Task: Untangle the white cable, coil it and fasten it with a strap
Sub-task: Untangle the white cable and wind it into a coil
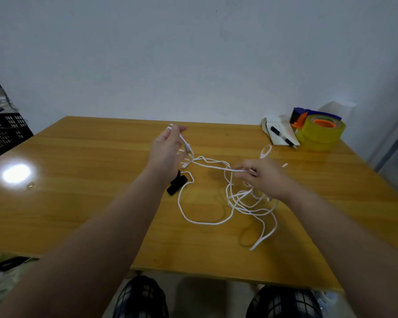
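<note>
A white cable [218, 222] lies in tangled loops on the wooden table [78, 203]. My left hand [166, 150] is raised above the table and holds a strand near one plug end up between its fingers. My right hand [264, 177] pinches another strand over the main tangle, and the cable stretches between the two hands. A small loop of the cable sticks up just beyond my right hand. A black strap [176, 185] lies on the table below my left wrist, partly hidden by it.
At the back right stand a roll of yellow tape in a blue and orange dispenser [318, 130] and a notebook [283, 131] with a black pen [283, 138]. A black crate [5, 131] sits off the table's left side. My knees show below the front edge.
</note>
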`<state>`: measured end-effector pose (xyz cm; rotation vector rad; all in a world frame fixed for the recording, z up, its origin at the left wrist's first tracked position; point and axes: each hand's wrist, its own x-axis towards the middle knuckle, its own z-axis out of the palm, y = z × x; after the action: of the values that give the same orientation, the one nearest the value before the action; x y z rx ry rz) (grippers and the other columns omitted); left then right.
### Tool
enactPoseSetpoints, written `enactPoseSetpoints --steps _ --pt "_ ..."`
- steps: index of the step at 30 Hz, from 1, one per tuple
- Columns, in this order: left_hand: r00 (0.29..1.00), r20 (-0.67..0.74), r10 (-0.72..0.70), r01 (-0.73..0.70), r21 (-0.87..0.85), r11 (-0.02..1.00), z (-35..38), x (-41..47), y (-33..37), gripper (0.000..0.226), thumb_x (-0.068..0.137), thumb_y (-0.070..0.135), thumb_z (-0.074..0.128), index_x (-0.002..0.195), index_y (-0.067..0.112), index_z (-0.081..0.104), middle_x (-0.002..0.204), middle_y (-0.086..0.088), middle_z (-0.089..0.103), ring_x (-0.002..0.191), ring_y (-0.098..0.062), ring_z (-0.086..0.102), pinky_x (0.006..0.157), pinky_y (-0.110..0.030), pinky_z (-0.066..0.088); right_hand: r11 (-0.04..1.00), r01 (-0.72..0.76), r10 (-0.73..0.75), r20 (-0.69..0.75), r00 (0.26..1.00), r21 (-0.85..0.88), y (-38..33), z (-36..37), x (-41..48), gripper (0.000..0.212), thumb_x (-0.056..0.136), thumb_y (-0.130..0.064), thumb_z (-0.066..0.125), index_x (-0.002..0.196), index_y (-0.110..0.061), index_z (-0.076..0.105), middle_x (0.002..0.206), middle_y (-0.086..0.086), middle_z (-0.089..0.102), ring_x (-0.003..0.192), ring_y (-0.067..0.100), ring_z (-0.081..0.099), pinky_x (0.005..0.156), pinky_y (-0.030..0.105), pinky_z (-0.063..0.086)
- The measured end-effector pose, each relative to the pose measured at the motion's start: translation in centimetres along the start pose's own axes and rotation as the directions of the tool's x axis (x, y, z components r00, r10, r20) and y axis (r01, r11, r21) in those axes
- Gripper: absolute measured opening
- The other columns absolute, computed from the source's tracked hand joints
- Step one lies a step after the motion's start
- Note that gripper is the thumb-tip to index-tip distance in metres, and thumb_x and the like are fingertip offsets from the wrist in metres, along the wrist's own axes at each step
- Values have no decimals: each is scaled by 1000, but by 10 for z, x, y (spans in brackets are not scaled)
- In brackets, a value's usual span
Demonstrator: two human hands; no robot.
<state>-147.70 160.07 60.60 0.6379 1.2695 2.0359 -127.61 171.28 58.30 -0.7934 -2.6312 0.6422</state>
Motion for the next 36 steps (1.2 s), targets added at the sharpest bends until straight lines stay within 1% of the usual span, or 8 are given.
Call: enactPoseSetpoints --steps 3,7,14,18,26,29,32,36 --pt "993 66 -94 104 -168 980 17 -5 -3 32 103 23 33 84 6 52 124 -16 55 124 -30 51 82 -41 51 927 124 -104 76 992 -354 -10 0 0 25 93 -43 49 113 -40 63 105 -12 70 97 15 62 79 32 47" --pt "982 155 -106 141 -241 960 35 -13 -1 29 103 21 33 88 3 50 117 -16 52 113 -31 56 80 -43 54 839 289 -248 149 957 -460 -25 3 5 24 95 -38 47 112 -36 64 107 -8 62 102 17 55 83 31 29" --pt "967 250 -52 27 101 995 41 -20 -15 26 104 23 33 86 11 48 96 -5 56 86 -15 63 73 -29 54 929 339 -331 73 941 -152 -42 1 11 17 88 -30 60 100 -27 72 95 -13 53 98 9 51 89 34 27" --pt "933 360 20 -225 539 812 40 -33 -20 28 104 24 33 81 11 43 70 -5 48 57 -9 48 55 -21 45 947 314 -311 -50 949 68 -40 -4 12 11 87 -20 63 86 -26 72 74 -21 57 78 4 55 79 28 42" --pt "894 448 -10 -431 866 255 47 -33 -1 45 103 36 25 78 13 54 79 -5 57 82 -25 54 71 -33 36 955 127 -118 -49 992 267 -40 -5 7 18 92 -17 57 76 -20 65 65 -3 67 54 10 62 59 26 50" --pt "878 477 -45 -463 868 180 39 -31 5 55 99 49 31 73 8 55 69 -4 54 76 -27 54 67 -36 35 946 59 -26 -109 994 317 -33 -15 7 24 97 -19 47 81 -9 62 73 10 70 65 17 67 60 28 52" --pt "879 473 -65 -466 880 97 25 -27 2 51 91 58 45 66 13 46 60 2 45 67 -22 47 60 -36 31 858 -73 220 -235 947 508 -24 -21 11 29 99 -19 42 85 -1 59 68 13 67 51 10 63 49 18 48" --pt "924 383 10 -378 906 192 -1 -19 -5 41 96 37 51 61 18 40 56 5 39 61 -17 41 57 -31 25 854 -239 420 -339 842 462 -6 -24 14 37 99 -28 43 85 -1 64 57 6 59 37 7 54 48 25 44"
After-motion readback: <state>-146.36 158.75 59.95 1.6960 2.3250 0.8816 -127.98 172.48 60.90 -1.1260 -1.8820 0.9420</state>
